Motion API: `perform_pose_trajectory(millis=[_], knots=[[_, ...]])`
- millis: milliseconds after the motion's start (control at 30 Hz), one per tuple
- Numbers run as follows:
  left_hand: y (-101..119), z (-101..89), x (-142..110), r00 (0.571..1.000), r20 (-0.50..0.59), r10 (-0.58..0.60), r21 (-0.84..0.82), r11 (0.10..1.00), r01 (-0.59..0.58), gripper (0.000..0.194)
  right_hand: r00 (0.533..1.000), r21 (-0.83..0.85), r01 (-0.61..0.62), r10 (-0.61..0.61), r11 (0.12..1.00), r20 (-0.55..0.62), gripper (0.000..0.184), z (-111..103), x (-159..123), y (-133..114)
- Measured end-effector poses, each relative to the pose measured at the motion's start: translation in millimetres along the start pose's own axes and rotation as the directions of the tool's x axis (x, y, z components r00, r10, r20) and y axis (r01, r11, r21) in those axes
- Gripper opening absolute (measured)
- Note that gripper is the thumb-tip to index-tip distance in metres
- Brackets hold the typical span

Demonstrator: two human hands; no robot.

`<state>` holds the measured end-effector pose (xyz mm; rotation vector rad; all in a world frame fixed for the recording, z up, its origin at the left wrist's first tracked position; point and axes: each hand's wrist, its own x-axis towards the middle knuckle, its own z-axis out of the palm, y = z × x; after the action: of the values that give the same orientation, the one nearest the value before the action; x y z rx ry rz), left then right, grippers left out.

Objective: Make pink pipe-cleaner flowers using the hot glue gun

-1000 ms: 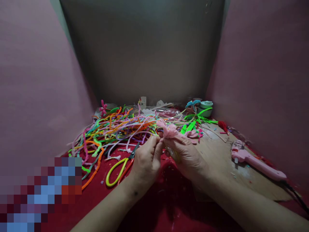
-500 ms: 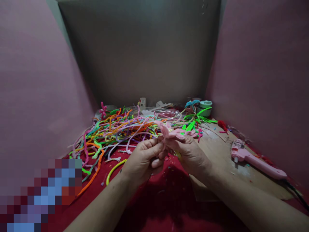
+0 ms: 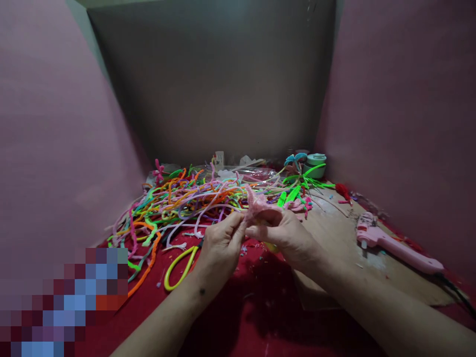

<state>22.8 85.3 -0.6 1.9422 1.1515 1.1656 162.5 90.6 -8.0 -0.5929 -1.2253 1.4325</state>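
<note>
"Our left hand (image 3: 223,243) and right hand (image 3: 292,240) are close together; what do we have in them?"

"We have a fuzzy pink piece (image 3: 256,204) clamped between the fingertips of both, held up above the near part of the red cloth (image 3: 238,317). Its lower end is hidden by our fingers. Something yellow (image 3: 271,247) shows beneath our right hand, too covered to name."

"And around us?"

"Tangled pipe cleaners (image 3: 186,196) spread over the far left of the cloth. Just beside our left wrist we see a yellow handle loop (image 3: 167,275), partly hidden."

"What about our right?"

"We have a brown board (image 3: 327,233) there, with a pink glue gun (image 3: 397,246) lying near its right edge. Bright green strips (image 3: 293,196) and a pale green container (image 3: 316,167) sit by its far edge."
</note>
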Motion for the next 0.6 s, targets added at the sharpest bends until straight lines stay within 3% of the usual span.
perform_pose_trajectory(millis=[133, 267, 400, 533, 600], knots=[[6.4, -0.3, 1.1, 0.975, 0.08, -0.206, -0.257, 0.941, 0.22, 0.029, 1.0, -0.05, 0.014, -0.014, 0.999, -0.002, 0.008, -5.7, 3.5, -2.4], [9.2, 0.6, 1.6, 0.925, 0.251, -0.286, -0.505, 0.777, 0.377, 0.033, 0.999, 0.102, 0.002, -0.007, 0.995, 0.043, 0.007, -11.3, 5.7, 3.6], [6.1, 0.5, -0.1, 0.88, 0.412, -0.237, -0.678, 0.565, 0.47, 0.024, 0.996, 0.197, -0.084, 0.08, 0.977, 0.029, 0.009, -12.0, 2.9, 7.7], [-1.3, 1.5, -0.4, 0.793, 0.602, -0.096, -0.737, 0.314, 0.598, 0.015, 0.99, 0.186, -0.127, 0.113, 0.974, 0.084, 0.017, -10.0, 1.2, 4.5], [-2.5, 2.2, 0.7, 0.765, 0.644, -0.034, -0.734, 0.256, 0.629, 0.011, 0.988, 0.181, -0.138, 0.123, 0.974, 0.094, 0.019, -9.8, 1.4, 2.7]])
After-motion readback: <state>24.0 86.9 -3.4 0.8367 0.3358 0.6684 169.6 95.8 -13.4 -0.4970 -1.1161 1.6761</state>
